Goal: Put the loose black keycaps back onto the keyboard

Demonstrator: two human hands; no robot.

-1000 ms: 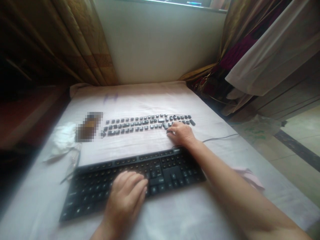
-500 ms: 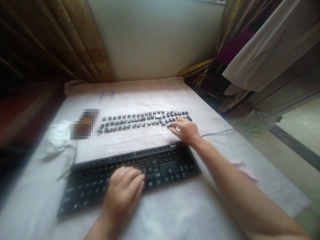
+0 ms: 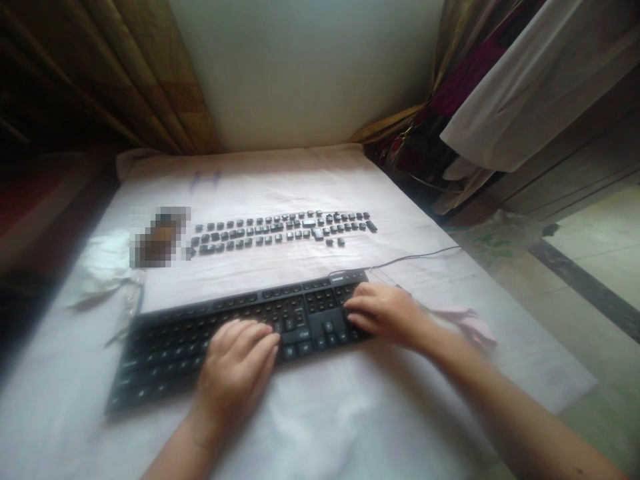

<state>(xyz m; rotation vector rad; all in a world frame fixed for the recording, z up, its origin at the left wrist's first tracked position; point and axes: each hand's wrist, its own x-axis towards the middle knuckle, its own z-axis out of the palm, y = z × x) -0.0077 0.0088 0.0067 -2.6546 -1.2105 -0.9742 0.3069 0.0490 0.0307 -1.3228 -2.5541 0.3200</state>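
Keyboard [image 3: 300,323] on near half of worktop [image 3: 330,400], many caps missing. Left hand [image 3: 237,363] at its 7 o'clock: half-open, palm down, touching keys. Right hand [image 3: 383,313] at 3: fingers bent over the keypad, can't tell if pinching a cap. Loose caps [image 3: 258,230] in rows at 12, cable [image 3: 417,256] at 2.

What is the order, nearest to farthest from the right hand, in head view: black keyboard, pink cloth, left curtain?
1. Black keyboard, beneath the right hand.
2. Pink cloth, to its right.
3. Left curtain, at the back.
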